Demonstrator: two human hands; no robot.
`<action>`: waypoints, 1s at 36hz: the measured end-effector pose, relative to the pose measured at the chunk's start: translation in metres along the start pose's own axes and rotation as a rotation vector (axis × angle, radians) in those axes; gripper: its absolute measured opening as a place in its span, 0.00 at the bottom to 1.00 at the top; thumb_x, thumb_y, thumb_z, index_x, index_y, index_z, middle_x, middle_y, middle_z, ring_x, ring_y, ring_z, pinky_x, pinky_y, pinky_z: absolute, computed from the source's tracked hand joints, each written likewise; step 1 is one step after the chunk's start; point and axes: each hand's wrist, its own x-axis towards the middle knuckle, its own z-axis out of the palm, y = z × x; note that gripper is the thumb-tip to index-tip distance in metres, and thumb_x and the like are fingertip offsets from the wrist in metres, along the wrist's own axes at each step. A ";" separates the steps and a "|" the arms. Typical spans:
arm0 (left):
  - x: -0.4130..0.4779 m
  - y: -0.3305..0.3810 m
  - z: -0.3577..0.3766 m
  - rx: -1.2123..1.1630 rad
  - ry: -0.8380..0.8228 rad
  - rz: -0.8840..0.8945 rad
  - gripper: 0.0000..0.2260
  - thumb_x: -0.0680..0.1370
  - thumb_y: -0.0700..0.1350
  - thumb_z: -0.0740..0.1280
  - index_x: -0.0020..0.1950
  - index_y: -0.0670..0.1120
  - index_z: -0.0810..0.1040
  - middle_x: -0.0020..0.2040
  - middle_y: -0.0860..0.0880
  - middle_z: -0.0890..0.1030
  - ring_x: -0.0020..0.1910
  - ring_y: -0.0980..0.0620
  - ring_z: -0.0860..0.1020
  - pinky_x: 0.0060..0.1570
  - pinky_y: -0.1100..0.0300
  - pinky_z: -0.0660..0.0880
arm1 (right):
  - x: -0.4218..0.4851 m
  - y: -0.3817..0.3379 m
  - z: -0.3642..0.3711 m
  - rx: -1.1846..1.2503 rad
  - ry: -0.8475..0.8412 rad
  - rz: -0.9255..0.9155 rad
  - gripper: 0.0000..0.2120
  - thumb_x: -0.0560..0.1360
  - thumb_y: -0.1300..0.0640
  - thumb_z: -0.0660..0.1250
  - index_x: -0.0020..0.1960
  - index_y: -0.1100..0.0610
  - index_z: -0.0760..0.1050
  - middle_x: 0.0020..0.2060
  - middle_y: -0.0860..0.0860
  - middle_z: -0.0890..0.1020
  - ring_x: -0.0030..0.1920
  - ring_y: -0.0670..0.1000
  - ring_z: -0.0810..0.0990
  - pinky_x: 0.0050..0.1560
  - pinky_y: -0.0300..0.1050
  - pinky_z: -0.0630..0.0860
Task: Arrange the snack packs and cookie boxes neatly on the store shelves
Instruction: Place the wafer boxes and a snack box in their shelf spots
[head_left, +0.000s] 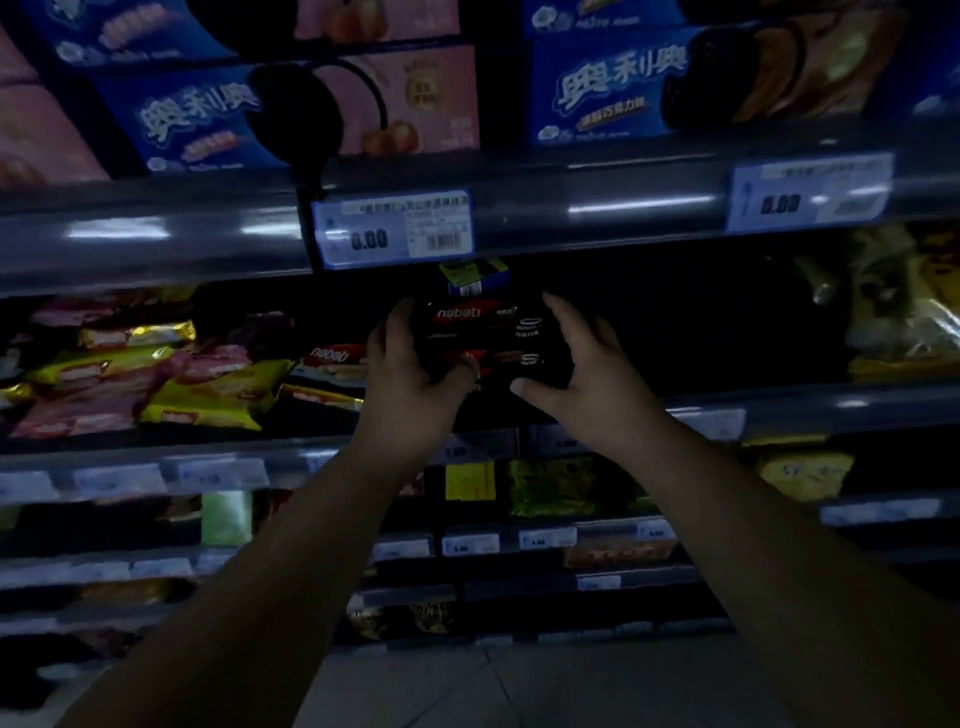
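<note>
Two dark Nabati snack packs (483, 332) are stacked at the middle shelf, one above the other. My left hand (410, 369) grips their left end, fingers behind and thumb in front. My right hand (576, 364) cups their right end with curled fingers and the thumb under the lower pack. A small blue and yellow pack (475, 275) lies just behind them. Blue cookie boxes (613, 88) stand on the shelf above.
Yellow and pink snack packs (156, 374) lie heaped on the left of the middle shelf (779, 410), beside another Nabati pack (332, 358). Yellowish bags (904, 312) sit at the right. The stretch right of my hands is dark. Price tags (392, 231) line the rail above.
</note>
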 end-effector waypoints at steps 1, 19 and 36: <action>0.006 -0.004 -0.001 -0.007 -0.033 0.000 0.36 0.70 0.55 0.71 0.76 0.55 0.59 0.71 0.48 0.66 0.67 0.50 0.69 0.62 0.49 0.74 | 0.001 -0.001 0.005 -0.007 0.013 0.005 0.44 0.71 0.42 0.73 0.77 0.35 0.48 0.74 0.50 0.60 0.67 0.51 0.69 0.61 0.44 0.69; -0.002 -0.001 0.029 0.051 -0.014 -0.012 0.25 0.80 0.50 0.66 0.76 0.53 0.62 0.57 0.59 0.79 0.52 0.61 0.77 0.46 0.70 0.71 | 0.019 0.013 0.008 -0.042 -0.029 -0.031 0.33 0.77 0.45 0.67 0.77 0.40 0.55 0.66 0.47 0.76 0.60 0.48 0.77 0.56 0.41 0.74; -0.010 0.054 0.143 0.099 -0.173 0.119 0.27 0.81 0.54 0.61 0.79 0.54 0.57 0.67 0.50 0.77 0.61 0.52 0.77 0.55 0.66 0.69 | -0.020 0.083 -0.106 -0.089 0.041 0.072 0.32 0.76 0.49 0.70 0.76 0.42 0.60 0.63 0.45 0.76 0.56 0.43 0.75 0.50 0.33 0.70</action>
